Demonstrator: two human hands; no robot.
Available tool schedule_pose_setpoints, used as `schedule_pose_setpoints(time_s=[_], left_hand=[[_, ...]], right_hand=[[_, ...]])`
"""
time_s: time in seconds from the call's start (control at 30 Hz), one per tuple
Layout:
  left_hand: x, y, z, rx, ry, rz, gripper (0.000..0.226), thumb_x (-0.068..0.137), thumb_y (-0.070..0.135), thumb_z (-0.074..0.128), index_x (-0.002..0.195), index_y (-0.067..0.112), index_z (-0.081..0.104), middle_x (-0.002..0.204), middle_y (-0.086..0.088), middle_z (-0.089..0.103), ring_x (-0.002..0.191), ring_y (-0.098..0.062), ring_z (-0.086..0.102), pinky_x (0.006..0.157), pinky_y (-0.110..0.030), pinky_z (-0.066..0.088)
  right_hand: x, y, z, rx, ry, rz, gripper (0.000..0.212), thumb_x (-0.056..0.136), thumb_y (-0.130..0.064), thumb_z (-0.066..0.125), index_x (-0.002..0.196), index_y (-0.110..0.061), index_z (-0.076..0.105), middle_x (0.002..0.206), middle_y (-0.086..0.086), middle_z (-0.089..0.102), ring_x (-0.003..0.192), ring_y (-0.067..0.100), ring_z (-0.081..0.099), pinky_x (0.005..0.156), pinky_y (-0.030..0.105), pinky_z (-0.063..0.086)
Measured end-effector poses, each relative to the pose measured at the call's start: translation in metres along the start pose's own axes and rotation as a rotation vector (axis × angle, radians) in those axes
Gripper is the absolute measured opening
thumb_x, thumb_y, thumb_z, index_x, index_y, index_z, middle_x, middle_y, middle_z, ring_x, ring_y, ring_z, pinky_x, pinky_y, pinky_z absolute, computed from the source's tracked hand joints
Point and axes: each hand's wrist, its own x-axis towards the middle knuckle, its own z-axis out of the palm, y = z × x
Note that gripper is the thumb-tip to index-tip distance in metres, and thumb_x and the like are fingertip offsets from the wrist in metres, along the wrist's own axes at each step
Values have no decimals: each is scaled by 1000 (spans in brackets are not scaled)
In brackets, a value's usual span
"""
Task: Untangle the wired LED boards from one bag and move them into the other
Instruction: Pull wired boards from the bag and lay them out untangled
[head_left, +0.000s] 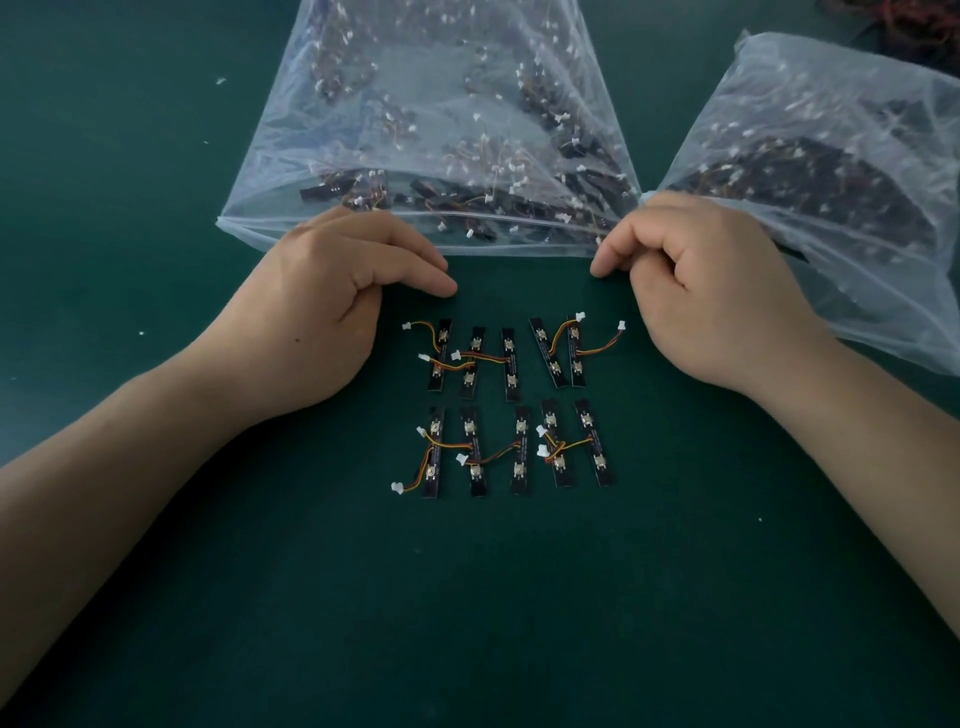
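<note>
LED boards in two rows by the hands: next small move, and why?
Probably lift the near lip of the middle bag to open it. Ten LED boards lie sorted in two rows, and the left hand and right hand both sit at that bag's mouth. Whether the right hand already pinches the film is unclear.

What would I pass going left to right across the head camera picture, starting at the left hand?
left hand → LED boards laid out in two rows → right hand → clear bag full of wired boards at the right edge
</note>
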Motion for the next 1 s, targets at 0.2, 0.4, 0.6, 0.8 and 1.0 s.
schedule_pose_setpoints(time_s=[0.2,0.4,0.6,0.8,1.0], left_hand=[[-1,2,-1,3,-2,-3,50,96,-16,50,110,21,81,121,9,70,115,-17,62,107,-14,39],[-1,2,-1,1,4,11,36,102,-3,57,111,21,82,119,9,71,113,-17,63,108,-28,44],[-1,3,-1,4,-1,3,40,101,-7,55,111,21,81,120,9,71,114,-17,62,108,-23,41],[-1,2,-1,1,-11,6,56,94,-21,46,113,19,80,122,7,69,117,-17,60,108,-16,38],[-1,1,-1,-15,-16,15,55,94,-22,47,113,17,81,122,5,70,117,-20,62,110,-33,44]], right_hand=[[0,0,0,4,-3,-3,44,92,3,45,89,-30,73,94,-14,64,85,17,64,74,45,55],[-1,0,1,5,-3,-11,44,92,3,45,89,-31,73,93,-16,63,85,16,63,74,44,55],[-1,0,0,4,-2,-7,44,92,3,44,88,-31,72,95,-13,65,88,16,64,77,44,56],[-1,1,0,-1,1,-12,45,92,2,45,87,-35,70,94,-15,64,86,15,64,77,43,55],[-1,1,0,3,4,-12,44,92,1,45,86,-35,70,93,-13,64,85,17,64,77,43,55]])
